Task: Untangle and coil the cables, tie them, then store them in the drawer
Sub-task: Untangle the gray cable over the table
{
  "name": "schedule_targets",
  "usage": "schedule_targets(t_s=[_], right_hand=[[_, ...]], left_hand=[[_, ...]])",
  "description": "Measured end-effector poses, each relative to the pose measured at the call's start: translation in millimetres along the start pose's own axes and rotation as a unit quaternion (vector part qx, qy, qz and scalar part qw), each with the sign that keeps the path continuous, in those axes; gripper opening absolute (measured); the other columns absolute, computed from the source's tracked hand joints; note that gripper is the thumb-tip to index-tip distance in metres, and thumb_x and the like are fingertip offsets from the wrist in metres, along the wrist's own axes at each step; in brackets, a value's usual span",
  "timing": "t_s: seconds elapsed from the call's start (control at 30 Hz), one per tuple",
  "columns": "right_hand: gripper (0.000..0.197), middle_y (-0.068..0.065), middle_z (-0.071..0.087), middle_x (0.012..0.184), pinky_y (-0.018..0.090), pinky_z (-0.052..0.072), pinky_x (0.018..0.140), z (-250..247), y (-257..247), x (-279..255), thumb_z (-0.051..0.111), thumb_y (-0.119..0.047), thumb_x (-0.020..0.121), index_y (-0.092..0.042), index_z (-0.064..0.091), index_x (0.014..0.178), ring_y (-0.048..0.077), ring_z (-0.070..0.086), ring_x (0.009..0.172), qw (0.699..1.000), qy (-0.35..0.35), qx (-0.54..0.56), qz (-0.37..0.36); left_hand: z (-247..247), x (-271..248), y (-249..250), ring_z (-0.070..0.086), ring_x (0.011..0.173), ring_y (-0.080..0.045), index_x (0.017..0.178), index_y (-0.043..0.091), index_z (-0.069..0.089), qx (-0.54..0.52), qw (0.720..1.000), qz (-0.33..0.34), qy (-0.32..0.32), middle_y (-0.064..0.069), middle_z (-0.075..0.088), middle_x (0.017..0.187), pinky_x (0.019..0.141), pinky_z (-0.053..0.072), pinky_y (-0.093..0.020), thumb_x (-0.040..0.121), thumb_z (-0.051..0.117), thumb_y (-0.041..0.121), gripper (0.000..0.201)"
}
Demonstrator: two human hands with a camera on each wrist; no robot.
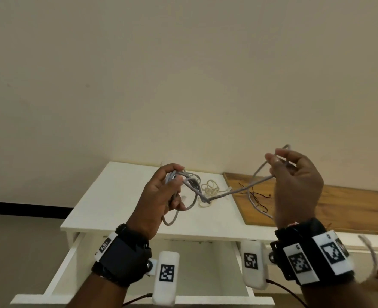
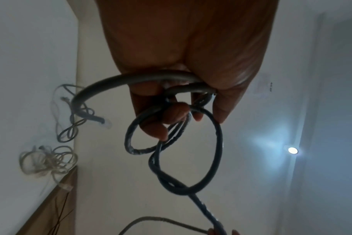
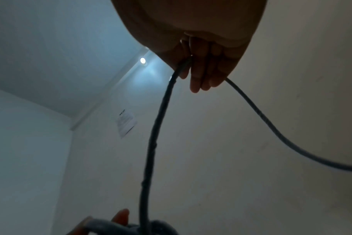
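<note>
Below my fingers stands the white table (image 1: 108, 196), its drawer (image 1: 57, 274) pulled out. Beyond my left fingertips a cream cable (image 1: 210, 190) lies bunched on the tabletop. My left hand (image 1: 159, 201) curls around loops of the grey cable (image 1: 234, 192); my right hand (image 1: 294, 185) pinches its strand, raised higher.

matt white table (image 1: 108, 210), glossy wood board (image 1: 339, 210)

Nothing readable here, honestly. The white paper sheet on the wall (image 3: 126, 124) has print too blurry to make out; the black-and-white square marker tags on the wrist bands (image 1: 167, 273) are just patterns.
</note>
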State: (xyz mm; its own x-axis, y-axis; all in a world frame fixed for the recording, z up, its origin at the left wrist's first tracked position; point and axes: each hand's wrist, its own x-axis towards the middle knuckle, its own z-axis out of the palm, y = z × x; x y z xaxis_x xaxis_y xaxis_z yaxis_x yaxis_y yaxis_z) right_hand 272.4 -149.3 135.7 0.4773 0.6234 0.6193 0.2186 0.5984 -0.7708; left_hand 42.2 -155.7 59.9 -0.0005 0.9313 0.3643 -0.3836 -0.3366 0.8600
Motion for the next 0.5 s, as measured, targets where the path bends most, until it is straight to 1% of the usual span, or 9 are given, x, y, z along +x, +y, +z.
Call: schedule_targets(t_s=[0.07, 0.13, 0.17, 0.2, 0.27, 0.3, 0.37, 0.43, 0.5], right_hand=[[0.016, -0.008, 0.072, 0.100, 0.016, 0.054, 0.066, -12, 14, -5, 0.073, -0.016, 0.087, -0.018, 0.069, 0.103, 0.004, 0.070, 0.081, 1.000, 0.002, -0.024, 0.001], [0.017, -0.002, 0.073, 0.104, 0.014, 0.054, 0.065, -19, 29, -12, 0.072, -0.020, 0.089, -0.026, 0.064, 0.102, 0.006, 0.071, 0.083, 1.000, -0.006, -0.029, 0.007], [0.017, 0.001, 0.073, 0.104, 0.018, 0.056, 0.068, -20, 36, -16, 0.071, -0.022, 0.090, -0.030, 0.060, 0.100, 0.007, 0.072, 0.086, 0.999, -0.015, -0.031, 0.011], [0.015, 0.001, 0.074, 0.102, 0.025, 0.058, 0.073, -20, 43, -19, 0.069, -0.025, 0.092, -0.033, 0.058, 0.098, 0.008, 0.072, 0.088, 0.999, -0.027, -0.037, 0.015], [0.010, -0.004, 0.073, 0.097, 0.041, 0.059, 0.082, -16, 54, -25, 0.067, -0.031, 0.093, -0.033, 0.058, 0.096, 0.011, 0.070, 0.090, 0.998, -0.045, -0.037, 0.031], [0.008, -0.006, 0.072, 0.096, 0.046, 0.057, 0.085, -13, 58, -28, 0.065, -0.035, 0.094, -0.032, 0.058, 0.098, 0.012, 0.069, 0.092, 0.997, -0.057, -0.024, 0.044], [0.012, -0.006, 0.070, 0.107, 0.048, 0.053, 0.093, -7, 65, -33, 0.060, -0.039, 0.096, -0.030, 0.058, 0.104, 0.012, 0.066, 0.104, 0.993, -0.102, 0.019, 0.065], [0.017, -0.005, 0.065, 0.119, 0.043, 0.051, 0.097, 0, 72, -39, 0.054, -0.038, 0.098, -0.028, 0.055, 0.112, 0.014, 0.062, 0.112, 0.983, -0.157, 0.051, 0.075], [0.027, -0.007, 0.062, 0.124, 0.037, 0.050, 0.094, 5, 81, -45, 0.052, -0.037, 0.096, -0.024, 0.052, 0.120, 0.014, 0.060, 0.115, 0.978, -0.198, 0.035, 0.062]], left_hand=[[2, -1, -9, 0.040, 0.051, -0.015, 0.115, 0.016, 0.059, -0.002, 0.999, -0.028, -0.025, -0.001, 0.048, 0.071, 0.062, 0.052, -0.037, 0.087, 0.064, 0.025, 0.030], [2, -3, -19, 0.044, 0.054, -0.016, 0.114, 0.018, 0.057, 0.022, 0.997, -0.045, -0.059, 0.000, 0.054, 0.074, 0.063, 0.052, -0.038, 0.079, 0.074, 0.025, 0.039], [2, -4, -24, 0.048, 0.059, -0.018, 0.113, 0.020, 0.056, 0.042, 0.994, -0.055, -0.080, -0.001, 0.059, 0.077, 0.065, 0.052, -0.039, 0.075, 0.078, 0.024, 0.044], [3, -5, -28, 0.051, 0.064, -0.022, 0.111, 0.022, 0.055, 0.059, 0.991, -0.067, -0.100, -0.006, 0.062, 0.081, 0.065, 0.053, -0.039, 0.073, 0.080, 0.021, 0.046], [4, -6, -35, 0.051, 0.070, -0.030, 0.103, 0.024, 0.052, 0.064, 0.988, -0.083, -0.114, -0.022, 0.059, 0.086, 0.060, 0.053, -0.037, 0.073, 0.081, 0.014, 0.043], [5, -7, -37, 0.048, 0.067, -0.030, 0.101, 0.021, 0.049, 0.055, 0.989, -0.086, -0.104, -0.024, 0.056, 0.085, 0.056, 0.052, -0.035, 0.074, 0.080, 0.012, 0.042], [10, -7, -41, 0.043, 0.056, -0.024, 0.100, 0.016, 0.042, 0.026, 0.994, -0.088, -0.062, -0.017, 0.055, 0.076, 0.049, 0.048, -0.032, 0.078, 0.077, 0.012, 0.042], [15, -9, -44, 0.038, 0.045, -0.018, 0.099, 0.014, 0.039, -0.018, 0.995, -0.095, -0.025, -0.010, 0.053, 0.067, 0.045, 0.045, -0.030, 0.081, 0.072, 0.017, 0.038], [19, -9, -47, 0.036, 0.039, -0.016, 0.096, 0.013, 0.041, -0.072, 0.990, -0.120, 0.003, -0.008, 0.047, 0.062, 0.043, 0.044, -0.028, 0.083, 0.069, 0.028, 0.035]])
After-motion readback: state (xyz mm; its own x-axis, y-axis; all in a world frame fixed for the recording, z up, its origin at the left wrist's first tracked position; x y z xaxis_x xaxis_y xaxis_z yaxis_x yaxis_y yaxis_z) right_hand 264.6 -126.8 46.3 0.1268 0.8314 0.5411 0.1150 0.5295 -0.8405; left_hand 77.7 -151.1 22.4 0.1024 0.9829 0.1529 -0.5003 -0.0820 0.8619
